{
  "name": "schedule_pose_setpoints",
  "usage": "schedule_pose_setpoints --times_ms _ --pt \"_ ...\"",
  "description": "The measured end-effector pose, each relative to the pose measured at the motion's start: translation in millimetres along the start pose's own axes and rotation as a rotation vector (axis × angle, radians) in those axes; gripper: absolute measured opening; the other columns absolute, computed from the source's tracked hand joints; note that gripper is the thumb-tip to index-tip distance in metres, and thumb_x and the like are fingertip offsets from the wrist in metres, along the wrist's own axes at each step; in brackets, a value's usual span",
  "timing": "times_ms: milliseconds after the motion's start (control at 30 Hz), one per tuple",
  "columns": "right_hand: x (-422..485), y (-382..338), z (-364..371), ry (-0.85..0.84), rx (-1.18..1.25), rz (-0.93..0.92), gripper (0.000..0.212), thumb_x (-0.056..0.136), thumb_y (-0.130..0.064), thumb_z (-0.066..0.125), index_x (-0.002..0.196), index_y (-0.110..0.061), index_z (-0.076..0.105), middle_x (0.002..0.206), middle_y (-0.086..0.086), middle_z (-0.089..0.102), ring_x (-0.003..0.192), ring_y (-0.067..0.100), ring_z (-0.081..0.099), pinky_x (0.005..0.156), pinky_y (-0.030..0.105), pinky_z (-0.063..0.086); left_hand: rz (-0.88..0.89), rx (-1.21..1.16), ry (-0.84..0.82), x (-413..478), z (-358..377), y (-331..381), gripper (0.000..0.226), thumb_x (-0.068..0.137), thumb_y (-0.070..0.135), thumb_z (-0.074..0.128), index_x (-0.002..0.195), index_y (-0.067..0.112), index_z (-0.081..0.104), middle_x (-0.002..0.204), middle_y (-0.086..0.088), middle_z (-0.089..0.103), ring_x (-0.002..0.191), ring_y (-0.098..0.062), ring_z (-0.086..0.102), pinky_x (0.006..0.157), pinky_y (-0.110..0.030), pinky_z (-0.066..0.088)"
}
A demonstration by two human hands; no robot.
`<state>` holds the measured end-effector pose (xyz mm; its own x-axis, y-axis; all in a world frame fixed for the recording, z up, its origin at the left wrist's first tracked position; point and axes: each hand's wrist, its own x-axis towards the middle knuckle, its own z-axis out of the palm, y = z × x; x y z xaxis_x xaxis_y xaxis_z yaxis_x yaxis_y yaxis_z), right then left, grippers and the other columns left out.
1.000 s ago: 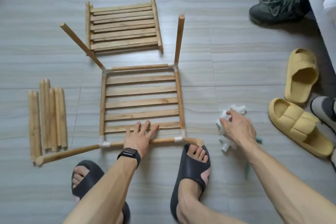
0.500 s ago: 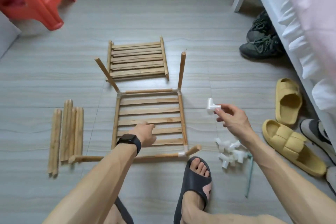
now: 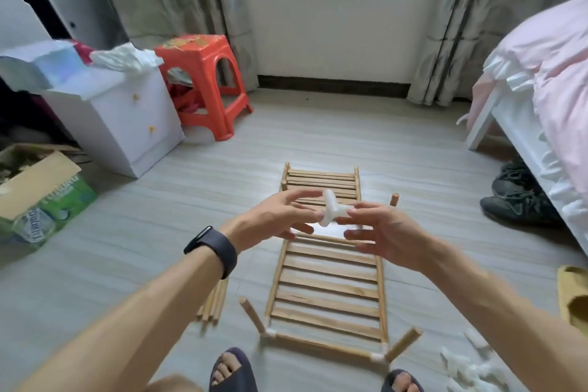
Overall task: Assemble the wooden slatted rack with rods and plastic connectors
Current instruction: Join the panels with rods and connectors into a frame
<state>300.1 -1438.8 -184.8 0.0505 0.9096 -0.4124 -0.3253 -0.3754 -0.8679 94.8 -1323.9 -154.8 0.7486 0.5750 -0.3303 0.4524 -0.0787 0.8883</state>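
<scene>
Ahead on my left a red plastic stool (image 3: 197, 54) stands beside a white drawer cabinet (image 3: 127, 124) with clutter on top. A cardboard box (image 3: 41, 172) sits nearer. On my right, dark sneakers (image 3: 518, 200) lie by the pink-covered bed (image 3: 556, 57), and a yellow slipper (image 3: 576, 293) is closer to me.

1. The left hand (image 3: 273, 219) and right hand (image 3: 385, 232) hid the slatted panel's (image 3: 327, 289) far end.
2. Blur hid whether the left hand gripped the white connector (image 3: 331, 210).
3. The left forearm (image 3: 143, 312) covered part of the loose rods (image 3: 213, 302).
4. The connector pile (image 3: 471, 369) was blurred and cut by the bottom edge.
</scene>
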Motion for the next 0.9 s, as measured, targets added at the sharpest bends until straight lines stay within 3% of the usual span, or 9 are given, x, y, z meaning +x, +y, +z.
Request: schedule_pose_setpoints --times_ms 133,333,433,567,900 --pt "7 -6 36 -0.102 -0.139 0.037 0.032 0.092 -0.016 0.068 0.123 -0.007 0.067 0.113 0.011 0.071 0.081 0.018 0.064 0.070 0.029 0.046 0.062 -0.116 0.063 -36 -9 -15 0.056 0.094 0.031 0.069 0.145 0.036 0.047 0.126 0.002 0.068 0.104 -0.018 0.072 0.092 -0.034 0.056" --pt "24 2 94 -0.079 -0.288 0.055 0.025 0.100 -0.021 0.060 0.120 -0.009 0.065 0.107 0.008 0.072 0.072 0.014 0.063 0.062 0.025 0.046 0.048 -0.167 0.203 -62 -30 -48 0.051 0.091 0.034 0.072 0.139 0.035 0.054 0.117 0.004 0.073 0.098 -0.015 0.073 0.094 -0.038 0.054" --pt "36 15 117 -0.047 -0.238 0.052 0.028 0.098 -0.030 0.063 0.118 -0.011 0.067 0.099 0.008 0.072 0.070 0.015 0.062 0.061 0.026 0.048 0.034 -0.198 0.254 -70 -42 -66 0.053 0.088 0.031 0.077 0.136 0.030 0.055 0.116 0.004 0.073 0.100 -0.012 0.072 0.088 -0.033 0.055" --pt "48 46 135 0.032 -0.084 -0.016 0.024 0.096 -0.023 0.066 0.114 -0.006 0.070 0.088 0.011 0.071 0.069 0.015 0.060 0.063 0.025 0.050 0.045 -0.183 0.290 -79 -50 -93 0.048 0.084 0.022 0.081 0.127 0.035 0.062 0.115 0.006 0.073 0.104 -0.010 0.070 0.092 -0.034 0.057" --pt "47 151 151 0.250 -0.083 -0.061 0.020 0.094 -0.019 0.071 0.112 -0.010 0.070 0.092 0.010 0.075 0.082 0.021 0.070 0.080 0.033 0.058 -0.193 -0.286 0.158 -79 -39 -159 0.035 0.091 0.033 0.072 0.125 0.030 0.066 0.116 0.003 0.072 0.103 -0.015 0.071 0.095 -0.036 0.054"
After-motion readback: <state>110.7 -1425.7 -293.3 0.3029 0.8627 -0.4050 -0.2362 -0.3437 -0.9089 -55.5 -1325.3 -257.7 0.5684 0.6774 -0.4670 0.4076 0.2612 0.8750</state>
